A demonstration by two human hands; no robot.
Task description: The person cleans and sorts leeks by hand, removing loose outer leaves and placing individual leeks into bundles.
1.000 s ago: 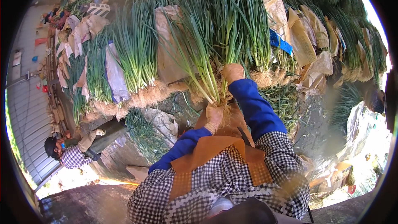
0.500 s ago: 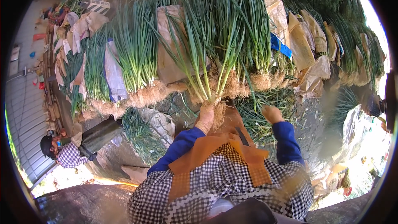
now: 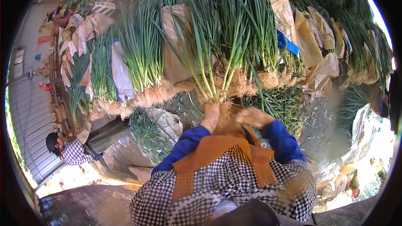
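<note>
My left hand [image 3: 211, 115] is closed around the base of a small bunch of green onions [image 3: 208, 84]. Its pale stems fan out upward from the grip, and shaggy tan roots [image 3: 225, 112] hang out beside the fingers. My right hand [image 3: 255, 118] is just to the right of those roots, knuckles up and smeared by motion. Whether its fingers hold anything, or touch the roots, I cannot make out. An orange-brown apron [image 3: 224, 142] covers my front below both hands.
Beyond my hands runs a long row of green onions [image 3: 144, 50], roots toward me, with paper sacks [image 3: 307, 39] between bundles. Loose trimmed leaves [image 3: 278, 106] litter the ground at right. Another heap [image 3: 146, 136] lies at left, near a co-worker [image 3: 73, 150] bending toward the row.
My right hand has swung left, from over the loose leaves to beside the roots of the held bunch. My left hand keeps its grip in nearly the same place.
</note>
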